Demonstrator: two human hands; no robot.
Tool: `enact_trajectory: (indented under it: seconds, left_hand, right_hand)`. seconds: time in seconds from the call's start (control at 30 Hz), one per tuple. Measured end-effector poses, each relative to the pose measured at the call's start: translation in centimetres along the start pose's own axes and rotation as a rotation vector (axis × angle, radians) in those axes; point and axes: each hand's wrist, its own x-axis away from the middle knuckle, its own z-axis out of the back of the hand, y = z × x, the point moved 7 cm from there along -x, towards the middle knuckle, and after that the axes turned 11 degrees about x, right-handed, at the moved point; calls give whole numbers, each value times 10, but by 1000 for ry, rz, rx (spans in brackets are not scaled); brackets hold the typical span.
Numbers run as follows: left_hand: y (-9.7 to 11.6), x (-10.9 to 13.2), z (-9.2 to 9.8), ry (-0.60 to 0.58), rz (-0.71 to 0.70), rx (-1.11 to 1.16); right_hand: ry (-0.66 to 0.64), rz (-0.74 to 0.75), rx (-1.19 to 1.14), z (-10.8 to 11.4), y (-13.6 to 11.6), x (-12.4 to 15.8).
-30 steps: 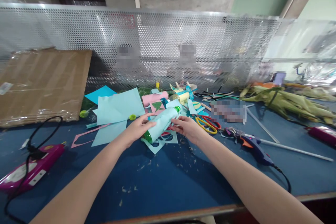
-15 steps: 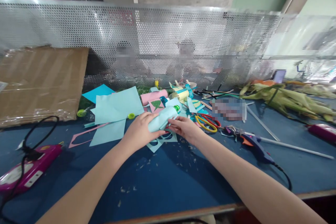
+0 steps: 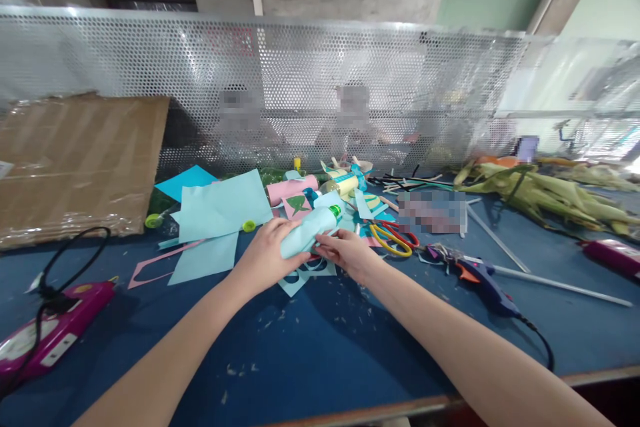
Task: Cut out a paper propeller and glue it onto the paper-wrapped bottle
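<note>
A bottle wrapped in light blue paper (image 3: 311,227), its green cap pointing away to the right, is held above the blue table. My left hand (image 3: 267,250) wraps round its lower end, fingers over the top and thumb underneath. At the paper's right side, the bent fingers of my right hand (image 3: 347,252) press on its edge; the fingertips are partly hidden. Beneath the hands lie light blue paper offcuts (image 3: 295,282) with cut-out holes. Scissors with yellow and red handles (image 3: 393,240) rest just beyond my right hand.
Light blue sheets (image 3: 225,205) and a pink wrapped bottle (image 3: 293,190) lie behind. On the right are a blue glue gun (image 3: 485,283), clear glue sticks (image 3: 565,283) and corn husks (image 3: 545,197). Cardboard (image 3: 83,167) and a magenta power strip (image 3: 60,330) occupy the left, before a perforated metal screen (image 3: 310,60).
My right hand has shifted slightly left along the paper's edge. The wrapped bottle stays in my left hand, and the whole view has tilted a little.
</note>
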Motion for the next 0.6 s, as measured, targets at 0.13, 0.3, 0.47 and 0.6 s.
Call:
enact_trajectory:
  seconds: [0.13, 0.3, 0.47, 0.6]
  left_hand:
    - [3, 1, 2, -1, -11, 1]
    - [2, 0, 6, 2, 11, 6]
    - [-4, -1, 8, -26, 62, 26]
    - [-7, -2, 10, -22, 81, 23]
  right_hand:
    - [7, 14, -2, -2, -1, 2]
    - [-16, 53, -14, -5, -2, 3]
    - [-32, 70, -12, -7, -2, 4]
    - [-18, 60, -1, -7, -3, 5]
